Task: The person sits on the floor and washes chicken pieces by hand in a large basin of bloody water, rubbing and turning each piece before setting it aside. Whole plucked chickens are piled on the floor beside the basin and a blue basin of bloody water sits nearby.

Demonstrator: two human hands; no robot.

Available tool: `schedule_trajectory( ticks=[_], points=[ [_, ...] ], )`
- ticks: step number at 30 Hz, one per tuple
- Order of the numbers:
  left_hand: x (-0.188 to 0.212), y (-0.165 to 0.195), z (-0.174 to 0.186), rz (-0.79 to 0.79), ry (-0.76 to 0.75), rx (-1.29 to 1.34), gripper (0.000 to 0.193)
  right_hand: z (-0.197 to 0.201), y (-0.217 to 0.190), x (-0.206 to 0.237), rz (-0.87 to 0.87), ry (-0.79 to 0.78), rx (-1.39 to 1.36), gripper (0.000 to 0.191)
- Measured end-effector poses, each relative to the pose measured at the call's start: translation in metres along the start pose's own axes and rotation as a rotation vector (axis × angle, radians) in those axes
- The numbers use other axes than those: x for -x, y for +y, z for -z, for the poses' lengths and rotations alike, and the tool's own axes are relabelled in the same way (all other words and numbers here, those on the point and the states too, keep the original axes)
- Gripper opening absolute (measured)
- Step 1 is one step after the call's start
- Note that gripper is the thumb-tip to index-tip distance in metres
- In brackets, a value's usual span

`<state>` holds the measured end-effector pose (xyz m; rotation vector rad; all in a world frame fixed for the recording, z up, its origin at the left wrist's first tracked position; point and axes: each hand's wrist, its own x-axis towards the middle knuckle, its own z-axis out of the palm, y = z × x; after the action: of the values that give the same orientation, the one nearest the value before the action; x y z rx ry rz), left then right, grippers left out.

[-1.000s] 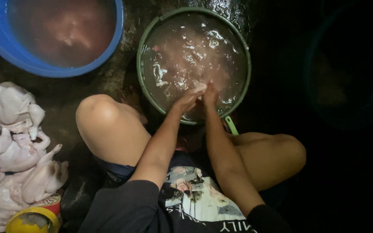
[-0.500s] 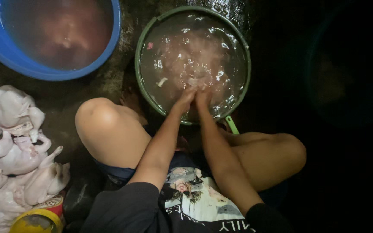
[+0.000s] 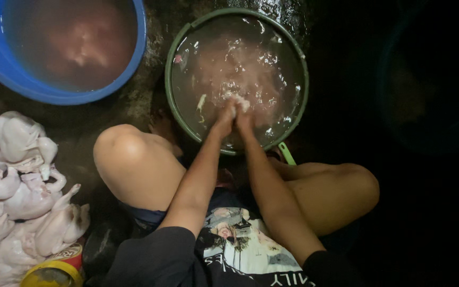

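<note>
Both hands met at six o'clock inside the round green plastic basin (image 3: pixel 172 69) of cloudy pinkish water. Left hand (image 3: pixel 223 121) and right hand (image 3: pixel 244 119) pressed together, fingers closed on a small pale scrap of meat (image 3: pixel 238 102) at their twelve o'clock; its long axis could not be told. Plucked pale chickens (image 3: pixel 17 196) lay at nine o'clock.

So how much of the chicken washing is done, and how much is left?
Done: a pile of plucked chickens lies on the ground at the left. In hand: the left hand and right hand rub a pale piece in the green basin of cloudy water. Left: I cannot tell; more pieces float there, and the blue basin holds murky water.
</note>
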<state>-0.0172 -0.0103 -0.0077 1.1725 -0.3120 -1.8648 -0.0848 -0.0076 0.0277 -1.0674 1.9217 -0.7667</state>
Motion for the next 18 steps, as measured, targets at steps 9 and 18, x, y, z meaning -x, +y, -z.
schedule_trajectory(
  ticks=[9, 18],
  points=[
    [-0.001, -0.006, -0.025, -0.079, 0.093, -0.479, 0.038, 0.028, 0.005, -0.01, -0.531, -0.441, -1.146, 0.062],
    [0.005, -0.009, -0.015, -0.026, -0.018, 0.028, 0.038, 0.011, 0.0, -0.008, -0.194, -0.033, -0.354, 0.048]
  ],
)
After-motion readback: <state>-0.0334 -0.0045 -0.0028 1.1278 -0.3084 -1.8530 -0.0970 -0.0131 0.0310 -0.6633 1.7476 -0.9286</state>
